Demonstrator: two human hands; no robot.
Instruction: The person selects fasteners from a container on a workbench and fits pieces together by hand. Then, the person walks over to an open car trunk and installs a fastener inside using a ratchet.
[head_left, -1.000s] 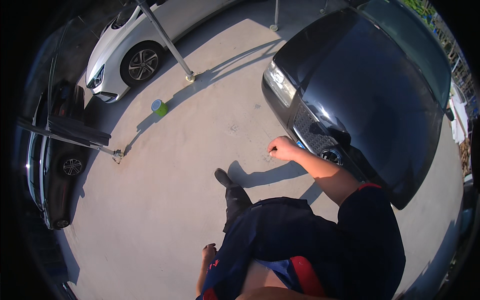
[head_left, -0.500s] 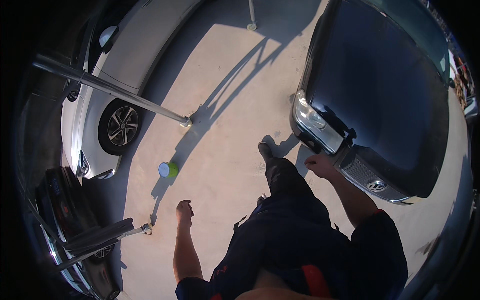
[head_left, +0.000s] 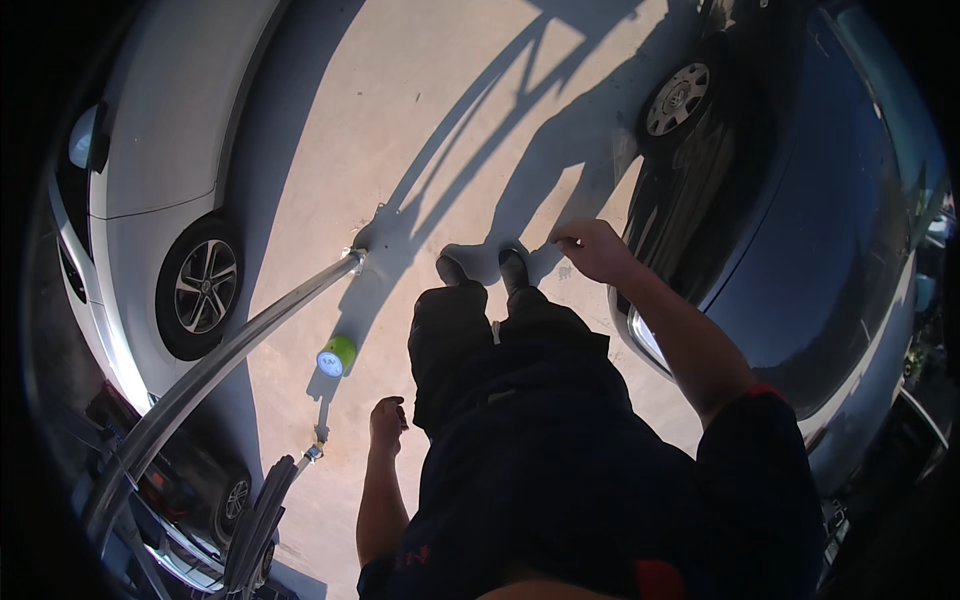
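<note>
My left hand (head_left: 388, 424) hangs low beside my left thigh, its fingers loosely bent and slightly apart, with nothing seen in it. Ahead and to the right, my right hand (head_left: 596, 250) is held out over the ground near the dark car (head_left: 800, 250). Its fingers are curled in together, and whatever they may hold is hidden. Neither hand touches a car. A small green bucket (head_left: 343, 348) with a pale blue top stands on the concrete, ahead and to the left of my left hand.
A silver car (head_left: 160, 150) is parked along the left, with another dark car (head_left: 190, 480) behind it. A metal pole (head_left: 245, 340) rises between the green bucket and the silver car; a second pole (head_left: 285, 490) stands nearer. Long shadows cross the concrete ground (head_left: 400, 130).
I have turned and stepped alongside the dark car, whose front wheel now shows. Both feet are visible ahead. My right hand has moved forward and left; my left hand stays low.
</note>
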